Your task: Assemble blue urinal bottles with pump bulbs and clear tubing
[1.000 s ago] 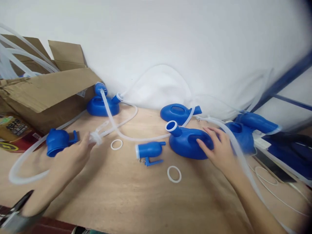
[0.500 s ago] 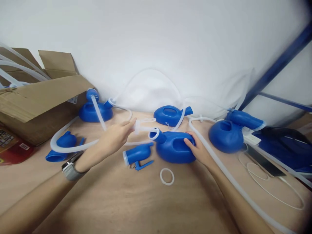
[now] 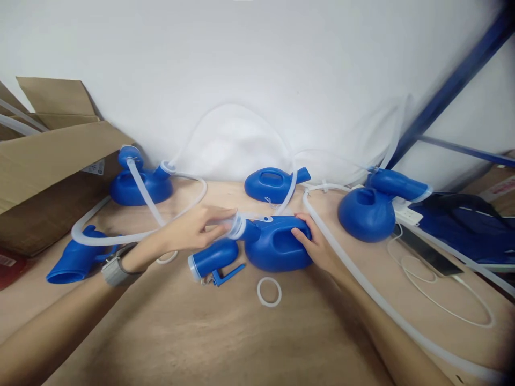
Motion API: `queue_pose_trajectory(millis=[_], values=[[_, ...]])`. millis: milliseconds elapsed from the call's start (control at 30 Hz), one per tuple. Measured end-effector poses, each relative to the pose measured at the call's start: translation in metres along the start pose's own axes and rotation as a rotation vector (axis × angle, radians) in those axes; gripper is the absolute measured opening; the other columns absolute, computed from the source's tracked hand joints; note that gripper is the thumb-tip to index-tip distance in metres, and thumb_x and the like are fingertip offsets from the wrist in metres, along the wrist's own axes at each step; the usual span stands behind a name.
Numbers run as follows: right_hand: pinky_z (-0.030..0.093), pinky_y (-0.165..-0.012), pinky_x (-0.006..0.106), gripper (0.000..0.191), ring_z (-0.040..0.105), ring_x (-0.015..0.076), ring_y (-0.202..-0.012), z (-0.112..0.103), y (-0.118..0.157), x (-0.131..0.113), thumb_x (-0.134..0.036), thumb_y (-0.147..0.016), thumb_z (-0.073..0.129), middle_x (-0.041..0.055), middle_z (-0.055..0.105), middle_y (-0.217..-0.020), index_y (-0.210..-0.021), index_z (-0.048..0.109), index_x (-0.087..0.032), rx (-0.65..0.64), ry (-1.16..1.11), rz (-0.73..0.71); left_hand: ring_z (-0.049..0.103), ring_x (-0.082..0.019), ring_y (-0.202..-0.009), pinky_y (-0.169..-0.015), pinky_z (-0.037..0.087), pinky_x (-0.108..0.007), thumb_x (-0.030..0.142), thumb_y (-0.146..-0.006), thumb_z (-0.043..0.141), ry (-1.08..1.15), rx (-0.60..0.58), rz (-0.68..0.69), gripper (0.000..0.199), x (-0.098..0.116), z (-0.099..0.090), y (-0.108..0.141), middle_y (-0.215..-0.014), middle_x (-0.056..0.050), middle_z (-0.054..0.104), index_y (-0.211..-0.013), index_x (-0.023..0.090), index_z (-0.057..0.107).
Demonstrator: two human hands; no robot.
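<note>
My right hand point(image 3: 317, 247) grips the rear end of a blue plastic urinal bottle point(image 3: 263, 252), which lies on the table with its neck to the left. At the neck's mouth, my left hand point(image 3: 199, 228) pinches a translucent white cap point(image 3: 236, 227); whether it is fully seated cannot be made out. A small loop strap point(image 3: 265, 219) hangs by the bottle's top. Just below the left hand lies a blue cup-shaped urinal head point(image 3: 215, 258) with a white rim and a blue clip point(image 3: 228, 274). A white sealing ring point(image 3: 269, 292) rests flat in front of the bottle.
Further urinal bottles stand at the back left point(image 3: 140, 187), back middle point(image 3: 267, 184) and right point(image 3: 366, 214). White hoses point(image 3: 341, 260) loop across the table. An open cardboard box point(image 3: 60, 161) is at left. A phone point(image 3: 426, 249) with its cable lies at right.
My left hand has brought the cap right and down onto the bottle's mouth; before, it was held apart from it. The right hand keeps its grip. The view has shifted slightly.
</note>
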State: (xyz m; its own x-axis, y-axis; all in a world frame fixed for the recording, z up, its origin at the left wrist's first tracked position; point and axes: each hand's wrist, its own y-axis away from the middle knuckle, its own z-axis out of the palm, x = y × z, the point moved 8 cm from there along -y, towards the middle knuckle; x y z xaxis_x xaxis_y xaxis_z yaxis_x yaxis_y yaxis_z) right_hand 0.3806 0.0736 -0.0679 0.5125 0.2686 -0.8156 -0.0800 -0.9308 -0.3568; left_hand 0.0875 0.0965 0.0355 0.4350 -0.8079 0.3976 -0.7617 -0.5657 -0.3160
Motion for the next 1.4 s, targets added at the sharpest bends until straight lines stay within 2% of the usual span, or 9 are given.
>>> queue_pose_trajectory(millis=[133, 233, 367, 533, 700, 833, 967, 1200, 1400], values=[[0.041, -0.123, 0.055, 0.054, 0.059, 0.0331, -0.134, -0.001, 0.003, 0.002, -0.073, -0.094, 0.060, 0.0093, 0.065, -0.138, -0.125, 0.063, -0.029, 0.022, 0.004, 0.003, 0.072, -0.033, -0.127, -0.107, 0.060, -0.044, 0.051, -0.092, 0.077, 0.100, -0.034, -0.050, 0.056, -0.010, -0.004, -0.003, -0.140, -0.013, 0.072, -0.136, 0.017, 0.073], [0.042, -0.122, 0.055, 0.055, 0.059, 0.0333, -0.133, -0.001, 0.004, 0.001, -0.074, -0.094, 0.059, 0.0092, 0.065, -0.138, -0.126, 0.063, -0.029, 0.038, 0.021, 0.009, 0.071, -0.033, -0.129, -0.109, 0.060, -0.045, 0.051, -0.085, 0.085, 0.116, -0.054, -0.021, 0.063, -0.012, -0.004, -0.005, -0.140, -0.014, 0.072, -0.138, 0.019, 0.073], [0.041, -0.123, 0.056, 0.056, 0.059, 0.0333, -0.133, 0.000, 0.005, 0.001, -0.074, -0.094, 0.059, 0.0099, 0.064, -0.140, -0.125, 0.063, -0.029, 0.023, 0.016, 0.022, 0.066, -0.030, -0.136, -0.112, 0.057, -0.044, 0.037, -0.090, 0.083, 0.138, -0.086, 0.092, 0.060, -0.005, -0.004, -0.005, -0.145, -0.010, 0.069, -0.147, 0.027, 0.066], [0.040, -0.123, 0.056, 0.051, 0.059, 0.0326, -0.134, -0.001, 0.007, 0.000, -0.072, -0.095, 0.059, 0.0094, 0.064, -0.141, -0.124, 0.061, -0.030, 0.026, 0.014, 0.008, 0.077, -0.028, -0.117, -0.097, 0.065, -0.039, 0.028, -0.099, 0.072, 0.036, -0.114, 0.177, 0.060, -0.001, -0.002, 0.002, -0.149, -0.011, 0.067, -0.156, 0.031, 0.055], [0.041, -0.122, 0.057, 0.049, 0.059, 0.0331, -0.135, 0.000, 0.008, -0.002, -0.070, -0.097, 0.058, 0.0104, 0.063, -0.143, -0.126, 0.060, -0.030, 0.019, 0.022, -0.030, 0.070, -0.029, -0.130, -0.109, 0.059, -0.045, 0.027, -0.106, 0.061, 0.010, -0.195, 0.301, 0.057, 0.017, -0.005, 0.001, -0.151, -0.013, 0.065, -0.161, 0.029, 0.048], [0.040, -0.123, 0.057, 0.048, 0.059, 0.0334, -0.135, -0.001, 0.009, -0.004, -0.069, -0.098, 0.058, 0.0099, 0.063, -0.143, -0.127, 0.060, -0.031, 0.017, 0.036, -0.030, 0.071, -0.031, -0.130, -0.110, 0.059, -0.049, 0.033, -0.106, 0.058, 0.049, -0.282, 0.211, 0.045, 0.021, -0.009, -0.011, -0.142, -0.014, 0.072, -0.151, 0.026, 0.062], [0.039, -0.125, 0.057, 0.051, 0.058, 0.0338, -0.137, -0.002, 0.009, -0.005, -0.071, -0.097, 0.058, 0.0096, 0.063, -0.144, -0.128, 0.060, -0.030, 0.011, 0.034, -0.011, 0.074, -0.032, -0.124, -0.109, 0.059, -0.051, 0.043, -0.103, 0.061, 0.105, -0.295, 0.109, 0.037, 0.016, -0.008, -0.018, -0.129, -0.011, 0.079, -0.137, 0.032, 0.073], [0.040, -0.124, 0.056, 0.050, 0.058, 0.0340, -0.137, -0.001, 0.009, -0.006, -0.069, -0.097, 0.058, 0.0103, 0.063, -0.145, -0.128, 0.059, -0.030, -0.014, 0.037, -0.009, 0.076, -0.030, -0.120, -0.105, 0.062, -0.047, 0.042, -0.096, 0.077, 0.124, -0.199, 0.185, 0.050, 0.001, -0.004, -0.011, -0.131, -0.008, 0.078, -0.145, 0.038, 0.067], [0.040, -0.123, 0.056, 0.050, 0.058, 0.0340, -0.137, -0.002, 0.011, -0.007, -0.070, -0.098, 0.057, 0.0107, 0.063, -0.144, -0.128, 0.058, -0.030, -0.003, 0.047, -0.006, 0.076, -0.029, -0.119, -0.108, 0.059, -0.050, 0.044, -0.099, 0.072, 0.070, -0.204, 0.186, 0.052, 0.003, -0.002, -0.008, -0.132, -0.010, 0.077, -0.149, 0.029, 0.062]])
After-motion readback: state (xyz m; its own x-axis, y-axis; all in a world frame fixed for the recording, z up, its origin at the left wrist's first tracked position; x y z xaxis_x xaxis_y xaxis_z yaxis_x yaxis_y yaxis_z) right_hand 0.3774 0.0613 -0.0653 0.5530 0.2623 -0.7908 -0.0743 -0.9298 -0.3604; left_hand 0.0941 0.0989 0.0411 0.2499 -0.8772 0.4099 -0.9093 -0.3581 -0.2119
